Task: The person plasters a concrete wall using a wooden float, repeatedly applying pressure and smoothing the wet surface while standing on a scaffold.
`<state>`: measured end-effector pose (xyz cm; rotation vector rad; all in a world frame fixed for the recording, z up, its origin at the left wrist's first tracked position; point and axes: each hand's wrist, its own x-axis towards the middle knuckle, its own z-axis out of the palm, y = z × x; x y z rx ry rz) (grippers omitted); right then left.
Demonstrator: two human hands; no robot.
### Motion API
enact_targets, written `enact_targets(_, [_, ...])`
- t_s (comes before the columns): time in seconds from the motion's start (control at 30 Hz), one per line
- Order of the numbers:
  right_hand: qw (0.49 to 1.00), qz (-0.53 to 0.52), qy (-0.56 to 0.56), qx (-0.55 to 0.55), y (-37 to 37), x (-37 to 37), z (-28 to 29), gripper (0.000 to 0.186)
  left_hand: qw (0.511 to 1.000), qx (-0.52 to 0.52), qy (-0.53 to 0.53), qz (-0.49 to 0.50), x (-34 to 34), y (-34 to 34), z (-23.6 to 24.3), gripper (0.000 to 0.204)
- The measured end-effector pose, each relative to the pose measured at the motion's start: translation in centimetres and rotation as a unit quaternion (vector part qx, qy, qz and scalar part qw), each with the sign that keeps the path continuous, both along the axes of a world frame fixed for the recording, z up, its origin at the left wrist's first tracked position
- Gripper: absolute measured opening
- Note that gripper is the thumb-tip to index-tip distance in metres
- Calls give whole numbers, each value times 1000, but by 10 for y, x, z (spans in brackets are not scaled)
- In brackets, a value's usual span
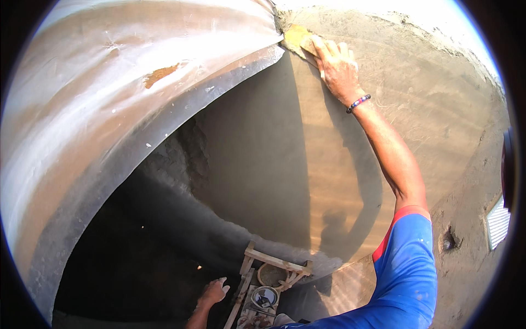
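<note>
High on the wall, my right hand is closed around a yellow sponge-like block and presses it against the plastered wall, beside the edge of a plastic sheet. Its far side and exact make are hard to tell. A beaded bracelet circles that wrist. Low down, my left hand hangs in the air with loosely bent fingers apart, and nothing shows in it. To its right, a wooden frame holds a round tub of greyish material and a pale bucket.
The translucent sheet sweeps across the upper left, with a grey strip along its lower edge. Below lies a deep dark space. The wall at right has a rough hole and a small louvred opening. My arm's shadow falls on the wall.
</note>
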<state>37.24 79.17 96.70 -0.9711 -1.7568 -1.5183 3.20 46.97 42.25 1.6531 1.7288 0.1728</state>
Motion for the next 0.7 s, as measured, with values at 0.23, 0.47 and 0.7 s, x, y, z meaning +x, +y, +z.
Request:
enact_targets(0.23, [983,22,-158,-92,-44,104,-51,51,998,-63,20,-10,10,-60,-30,54])
enact_targets(0.47, [984,-15,153,85,-21,79,35,53,989,-141,34,37,-29,-84,-25,57])
enact_targets(0.7, [995,-46,60,58,-76,189,-8,55,995,93,-13,44,-45,-71,-22,55])
